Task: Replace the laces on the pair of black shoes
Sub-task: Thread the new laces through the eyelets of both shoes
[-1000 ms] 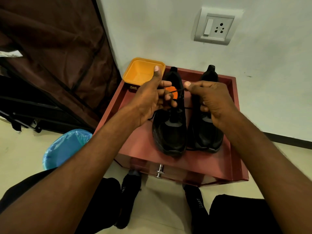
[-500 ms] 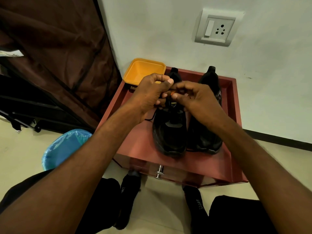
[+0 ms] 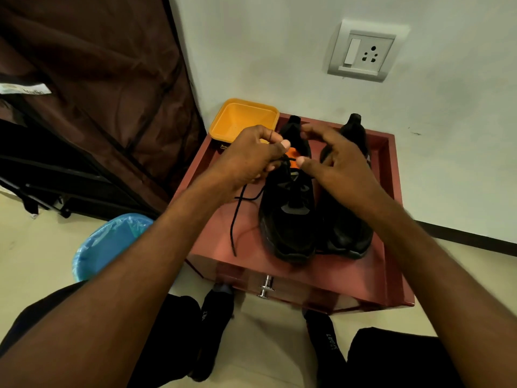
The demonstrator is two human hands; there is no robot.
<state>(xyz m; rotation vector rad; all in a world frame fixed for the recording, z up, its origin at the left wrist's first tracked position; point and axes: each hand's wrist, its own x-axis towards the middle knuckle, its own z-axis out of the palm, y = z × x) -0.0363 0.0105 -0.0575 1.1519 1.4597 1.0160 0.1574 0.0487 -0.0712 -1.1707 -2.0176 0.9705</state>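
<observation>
Two black shoes stand side by side, toes toward me, on a low red cabinet (image 3: 391,208). Above the tongue of the left shoe (image 3: 288,219), my left hand (image 3: 249,159) pinches a black lace (image 3: 234,225). The lace's free end trails down over the cabinet top to the left of that shoe. An orange patch (image 3: 293,159) on the tongue shows between my hands. My right hand (image 3: 333,161) hovers over the gap between the left shoe and the right shoe (image 3: 349,228). Its thumb and fingers are spread apart, with the thumb tip by the orange patch and nothing plainly held.
A yellow tray (image 3: 246,119) sits at the cabinet's back left corner. A blue-lined bin (image 3: 109,242) stands on the floor to the left, beside a brown fabric wardrobe (image 3: 98,93). A wall socket (image 3: 363,51) is above. The drawer knob (image 3: 265,287) faces my socked feet.
My hands, pressed together over the left shoe half a second ago, have drawn apart. The right hand's fingers have spread, and a length of lace now hangs free to the left.
</observation>
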